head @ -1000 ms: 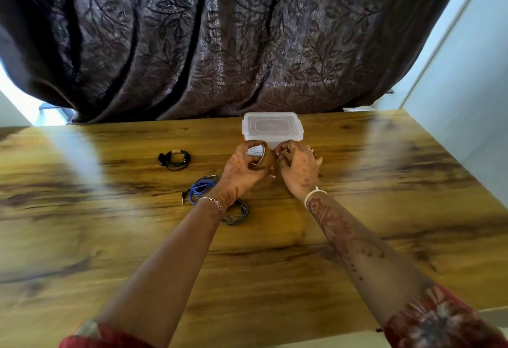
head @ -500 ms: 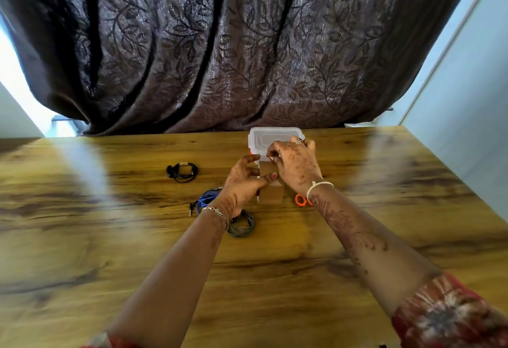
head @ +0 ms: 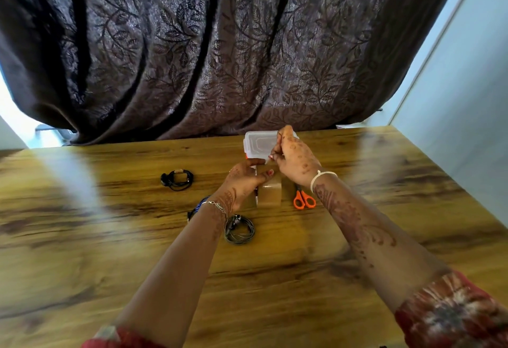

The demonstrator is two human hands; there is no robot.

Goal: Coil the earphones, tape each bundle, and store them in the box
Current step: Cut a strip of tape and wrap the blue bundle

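My left hand grips a roll of brown tape, mostly hidden under its fingers. My right hand pinches the free end of the tape strip and holds it stretched upward, so the brown strip hangs between the hands. A black coiled earphone bundle, bound with tape, lies to the left. A grey coiled earphone lies near my left wrist, and a blue earphone peeks out beside my left forearm. The clear plastic box with its lid on stands behind my hands.
Orange-handled scissors lie on the wooden table just right of the tape strip. A dark leaf-patterned curtain hangs along the table's far edge. A pale wall runs along the right side.
My right hand has pulled the tape end up and away from the roll, drawing out a longer strip. The scissors, hidden before, now show below my right wrist.
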